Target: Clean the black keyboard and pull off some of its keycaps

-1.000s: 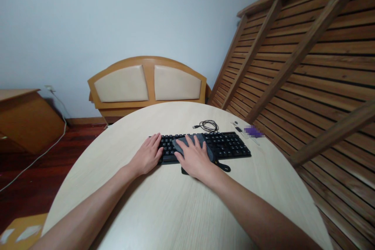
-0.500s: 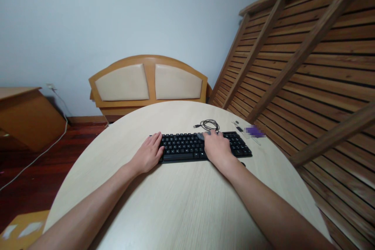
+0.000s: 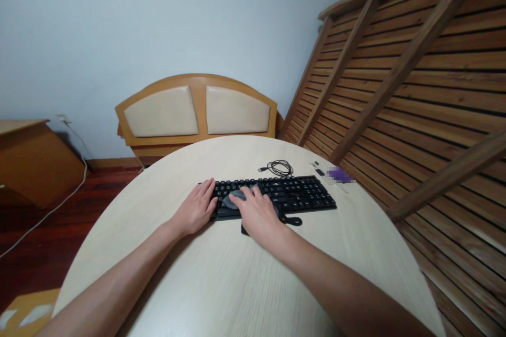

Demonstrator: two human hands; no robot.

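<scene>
A black keyboard [image 3: 302, 195] lies across the round pale table [image 3: 221, 274]. My left hand [image 3: 196, 206] rests flat over the keyboard's left end, fingers stretched out and the thumb apart on the keys. My right hand [image 3: 259, 211] is closed over a dark grey cloth [image 3: 232, 200], pressing it on the left-middle keys. A dark edge of the cloth hangs past the keyboard's front, and a black loop [image 3: 293, 220] sticks out to the right of my hand. The palm side of the right hand is hidden.
A coiled black USB cable [image 3: 280, 168] lies behind the keyboard. To the right are a purple, blurred-out item [image 3: 340, 175] and small dark pieces. A padded headboard [image 3: 197, 110] stands behind the table, and wooden slats [image 3: 399, 105] lean along the right.
My right hand has slid left along the keyboard with the cloth, from near the number keys to the left-middle keys. My left hand stays on the left end.
</scene>
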